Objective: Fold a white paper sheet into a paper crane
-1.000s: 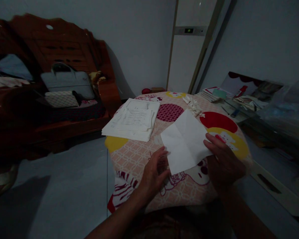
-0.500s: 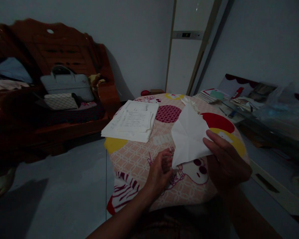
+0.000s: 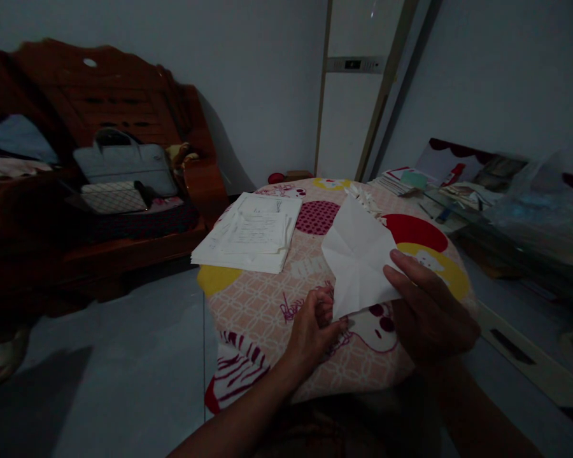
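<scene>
Kinking inward, the left side of the white sheet (image 3: pixel 358 261) is now showing a notch where it was running straighter a second ago, and the left hand (image 3: pixel 310 331) is edging closer to the lower corner. Over at the right edge, the right hand (image 3: pixel 432 305) is doing the holding: its fingers are pinching the paper, probably keeping it raised and steady above the cloth-covered table (image 3: pixel 248 305). The left fingers are curling loosely at the near corner; whether they are gripping it, one cannot tell. Creases are crossing the sheet's middle and letting it bend. Farther left, a stack of papers (image 3: pixel 253 232) is lying flat, apparently set aside out of the hands' way. White scraps (image 3: pixel 367 202) are sitting just behind the sheet. As for writing, the top pages are carrying lines too small to read, purple script (image 3: pixel 291 308) is running across the cloth, partly hidden and illegible, and no brand is showing clearly.
</scene>
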A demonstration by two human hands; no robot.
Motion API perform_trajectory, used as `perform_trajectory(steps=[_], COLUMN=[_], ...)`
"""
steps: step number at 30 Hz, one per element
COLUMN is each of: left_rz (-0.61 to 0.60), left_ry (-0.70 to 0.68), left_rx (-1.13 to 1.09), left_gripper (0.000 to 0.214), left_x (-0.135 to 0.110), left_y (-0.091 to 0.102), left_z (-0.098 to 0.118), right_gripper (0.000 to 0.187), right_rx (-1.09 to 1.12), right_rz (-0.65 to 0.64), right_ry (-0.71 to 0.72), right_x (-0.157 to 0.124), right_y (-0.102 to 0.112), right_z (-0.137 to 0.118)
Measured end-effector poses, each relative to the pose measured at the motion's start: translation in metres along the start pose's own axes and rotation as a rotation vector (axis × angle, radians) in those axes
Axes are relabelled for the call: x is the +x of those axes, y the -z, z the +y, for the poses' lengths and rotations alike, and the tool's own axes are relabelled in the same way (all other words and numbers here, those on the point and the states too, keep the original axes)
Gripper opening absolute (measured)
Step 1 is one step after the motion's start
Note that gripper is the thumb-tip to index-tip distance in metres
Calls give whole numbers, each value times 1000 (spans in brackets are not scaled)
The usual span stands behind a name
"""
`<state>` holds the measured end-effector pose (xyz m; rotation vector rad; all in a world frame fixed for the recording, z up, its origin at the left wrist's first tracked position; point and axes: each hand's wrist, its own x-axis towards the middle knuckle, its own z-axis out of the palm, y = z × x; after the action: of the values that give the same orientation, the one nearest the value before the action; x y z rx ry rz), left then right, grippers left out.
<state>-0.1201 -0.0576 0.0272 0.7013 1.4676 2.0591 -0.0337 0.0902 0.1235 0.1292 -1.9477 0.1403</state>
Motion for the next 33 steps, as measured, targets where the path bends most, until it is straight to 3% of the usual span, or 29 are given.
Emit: perform_trajectory(steps=[8,20,26,33], left_rz=[55,202,196,126], left_ry=[16,11,-119,-364], left_rx=[-12,130,328,781], left_gripper=[36,34,27,16], left_x=[-2,-9,-10,-11], left_y=[2,30,39,55], left_z=[3,10,8,17], right_gripper=[40,37,34,33], right_rx=[-68,-67,-59,-36], right_rz=[-6,-18,-34,-123], right_ry=[-5,-46,-30,-23], right_x=[-1,-13,-14,-40], right_y=[-1,-12,-9,-5], right_z=[1,1,1,15])
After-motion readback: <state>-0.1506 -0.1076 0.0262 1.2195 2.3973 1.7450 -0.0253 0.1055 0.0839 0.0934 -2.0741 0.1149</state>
